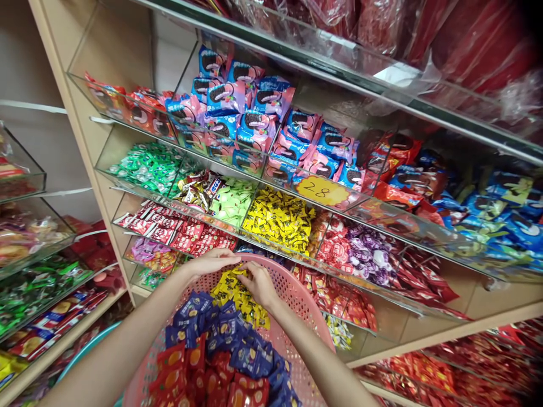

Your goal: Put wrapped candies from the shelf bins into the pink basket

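Note:
A pink perforated basket point(292, 285) sits in front of me, filled with yellow candies point(237, 297), blue wrapped sweets point(224, 328) and red packets point(190, 373). Both hands are at the far rim of the basket over the yellow candies. My left hand point(214, 261) curls its fingers down onto the yellow pile. My right hand point(259, 282) pinches yellow candies at the same spot. The fingertips of both hands almost touch.
Clear acrylic bins on wooden shelves rise ahead: yellow candies point(280, 217), green candies point(146, 164), light green sweets point(231, 200), blue-pink cookie packs point(254, 113), a yellow "28" price tag point(321, 190). More bins stand at the left point(25, 226). A teal basket rim point(85, 350) shows below left.

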`<control>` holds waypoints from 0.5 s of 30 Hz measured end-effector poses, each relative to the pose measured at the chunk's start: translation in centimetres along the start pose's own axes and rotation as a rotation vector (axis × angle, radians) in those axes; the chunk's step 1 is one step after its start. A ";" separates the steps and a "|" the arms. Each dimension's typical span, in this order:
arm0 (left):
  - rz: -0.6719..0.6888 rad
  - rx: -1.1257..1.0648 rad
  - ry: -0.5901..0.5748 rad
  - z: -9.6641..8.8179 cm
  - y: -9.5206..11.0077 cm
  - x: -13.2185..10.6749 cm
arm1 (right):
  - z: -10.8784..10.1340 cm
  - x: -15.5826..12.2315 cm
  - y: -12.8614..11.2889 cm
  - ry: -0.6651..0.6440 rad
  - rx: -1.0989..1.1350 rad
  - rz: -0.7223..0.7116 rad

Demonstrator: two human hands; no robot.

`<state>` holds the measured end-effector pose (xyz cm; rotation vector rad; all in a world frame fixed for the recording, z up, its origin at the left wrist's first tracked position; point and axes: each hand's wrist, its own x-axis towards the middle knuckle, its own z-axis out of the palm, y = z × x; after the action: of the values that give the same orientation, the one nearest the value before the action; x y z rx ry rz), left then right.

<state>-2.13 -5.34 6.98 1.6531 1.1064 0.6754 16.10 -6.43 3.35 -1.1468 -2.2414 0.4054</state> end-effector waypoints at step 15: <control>-0.008 -0.027 0.015 0.0 -0.4 0.1 | 0.2 -0.6 0.1 -0.038 -0.187 -0.102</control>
<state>-2.17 -5.20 6.60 1.6225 1.1101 0.6959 16.34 -6.88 2.95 -1.1195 -2.3994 0.1805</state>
